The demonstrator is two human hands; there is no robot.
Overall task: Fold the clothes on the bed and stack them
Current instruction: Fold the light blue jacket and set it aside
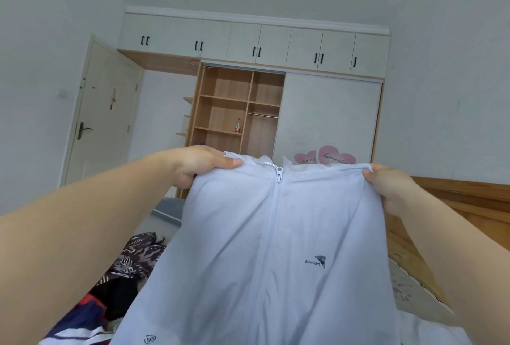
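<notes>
A pale blue zip-up jacket hangs spread out in front of me, zipper closed up the middle, a small dark logo on its right side. My left hand grips its top left corner and my right hand grips its top right corner, holding it up above the bed. Under it at the lower left lie a dark patterned garment and a navy, red and white garment. The jacket hides most of the bed.
A wooden bed frame runs along the right side. Beyond stands a wardrobe with open shelves holding a bottle, and a white sliding door with pink heart stickers. A closed door is at the left.
</notes>
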